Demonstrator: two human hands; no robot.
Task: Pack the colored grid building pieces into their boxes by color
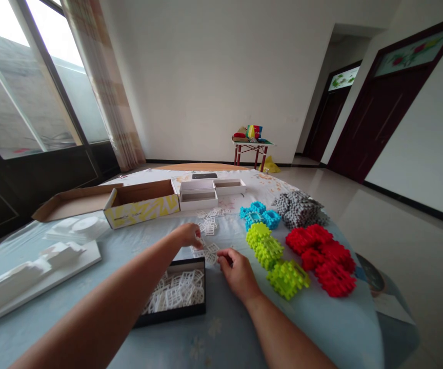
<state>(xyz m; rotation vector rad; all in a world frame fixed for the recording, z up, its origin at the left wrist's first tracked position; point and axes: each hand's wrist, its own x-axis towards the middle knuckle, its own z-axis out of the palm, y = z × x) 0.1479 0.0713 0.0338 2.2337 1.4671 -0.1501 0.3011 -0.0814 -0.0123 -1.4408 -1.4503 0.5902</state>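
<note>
My left hand (188, 236) reaches forward, its fingers curled down at a small heap of white plastic lattice pieces (207, 251). Whether they grip one, I cannot tell. My right hand (237, 274) pinches a white piece at the heap's edge between fingertips and thumb. Below my hands, a black box (190, 312) holds a jumble of similar white lattice pieces. To the right stand built-up clusters of lime green (269, 251), red (319, 259), blue (259, 215) and grey (298, 209) plastic blocks, with the green nearest my right hand.
Everything lies on a pale blue cloth-covered table (221, 328). An open cardboard box (140, 203) and white boxes (198, 195) stand at the far side. White foam packing (29, 277) lies at the left. Past the table's right edge is a tiled floor (406, 246).
</note>
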